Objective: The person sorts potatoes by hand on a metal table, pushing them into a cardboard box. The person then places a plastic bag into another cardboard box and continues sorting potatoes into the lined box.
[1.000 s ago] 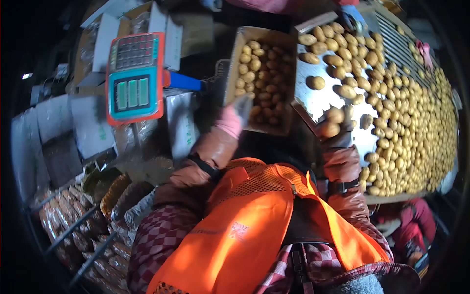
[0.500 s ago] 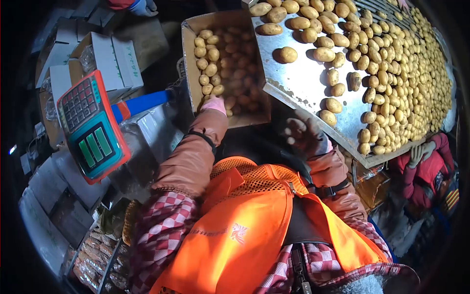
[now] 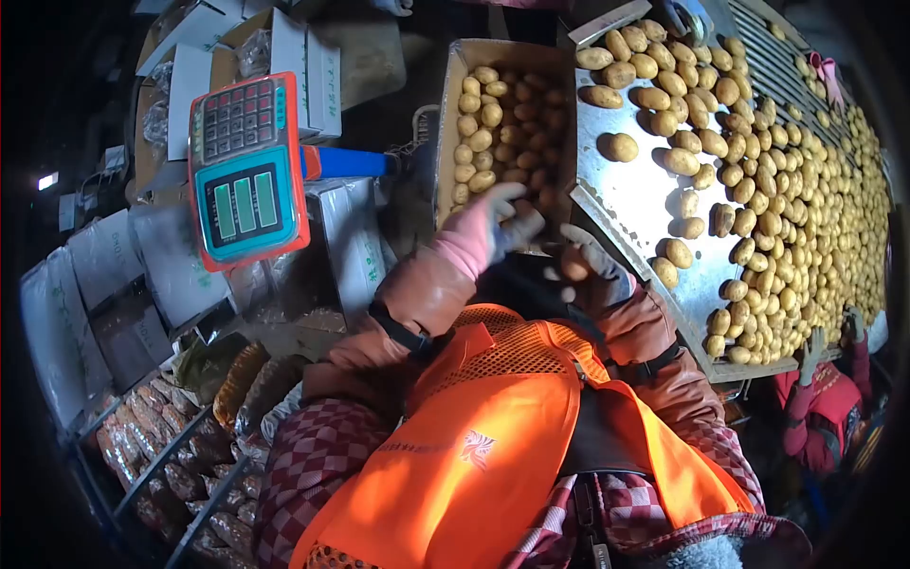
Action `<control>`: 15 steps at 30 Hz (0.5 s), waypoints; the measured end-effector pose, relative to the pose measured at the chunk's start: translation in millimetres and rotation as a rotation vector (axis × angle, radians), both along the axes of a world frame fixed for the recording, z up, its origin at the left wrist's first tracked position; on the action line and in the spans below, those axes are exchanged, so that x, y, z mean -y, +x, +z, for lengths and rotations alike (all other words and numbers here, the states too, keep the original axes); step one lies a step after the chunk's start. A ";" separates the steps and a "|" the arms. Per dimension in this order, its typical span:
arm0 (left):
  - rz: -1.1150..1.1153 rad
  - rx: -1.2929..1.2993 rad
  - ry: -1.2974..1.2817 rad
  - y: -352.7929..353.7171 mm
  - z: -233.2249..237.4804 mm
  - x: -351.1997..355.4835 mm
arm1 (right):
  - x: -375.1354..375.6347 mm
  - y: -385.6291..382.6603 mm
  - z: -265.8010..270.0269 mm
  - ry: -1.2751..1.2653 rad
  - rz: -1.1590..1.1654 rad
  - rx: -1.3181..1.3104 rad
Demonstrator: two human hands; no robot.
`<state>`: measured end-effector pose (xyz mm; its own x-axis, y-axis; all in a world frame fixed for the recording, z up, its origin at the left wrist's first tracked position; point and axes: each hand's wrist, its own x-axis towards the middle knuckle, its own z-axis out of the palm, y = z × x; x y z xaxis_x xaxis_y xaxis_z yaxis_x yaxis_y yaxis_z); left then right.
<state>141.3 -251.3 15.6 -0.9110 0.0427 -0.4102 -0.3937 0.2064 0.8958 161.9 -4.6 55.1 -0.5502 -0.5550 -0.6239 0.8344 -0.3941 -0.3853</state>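
My left hand, in a glove with a pink cuff, is over the near edge of a cardboard box. Its fingers are apart and slightly blurred, with nothing seen in them. Rows of potatoes lie in the box, lit on the left and shaded on the right. Beside it, near the corner of a metal sorting table, my gloved right hand is curled around a small brownish potato. Many loose potatoes cover the table, with a few single ones nearer its left edge.
A digital scale display on a blue post stands left of the box. White cartons are stacked at the left. Bagged goods sit in a rack at lower left. A co-worker's gloved hand touches the table's right edge.
My left hand has come back out of the box toward my right hand. A potato now shows in my right hand. The view has shifted, so the box and scale appear further right.
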 end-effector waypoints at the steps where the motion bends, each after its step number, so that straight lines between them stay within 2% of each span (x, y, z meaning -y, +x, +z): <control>1: 0.015 -0.033 -0.150 -5.6 15.9 5.1 | -12.7 -0.8 -25.2 -0.009 0.018 -0.102; 4: 0.492 -0.342 0.091 8.2 -63.8 55.0 | -47.6 -14.3 -19.4 -0.032 -0.213 -0.156; 5: 0.657 -0.241 0.424 9.6 -73.5 72.3 | -60.1 -20.4 -14.2 -0.052 -0.295 -0.173; 6: 0.785 -0.176 0.454 15.1 -115.3 99.2 | -89.0 -32.1 -11.3 -0.274 -0.413 -0.215; 9: 0.660 -0.115 -0.295 19.9 -138.4 122.7 | -119.5 -35.5 28.2 -0.321 -0.781 -0.210; 10: 0.592 -0.070 -0.504 18.7 -142.5 131.8 | -121.3 -29.3 27.8 -0.272 -0.681 -0.206; 11: 0.498 -0.003 -0.568 13.8 -139.0 132.7 | -123.4 -20.7 22.1 -0.225 -0.579 -0.199; 12: 0.384 0.073 -0.627 8.2 -131.1 132.0 | -113.6 -7.0 11.0 -0.041 -0.483 -0.198; 13: 0.233 0.168 -0.645 0.1 -123.8 132.5 | -104.7 11.0 3.6 0.111 -0.369 -0.118; 15: -0.087 0.336 -0.627 -11.7 -120.4 127.3 | -77.8 24.4 -3.5 0.113 -0.015 -0.012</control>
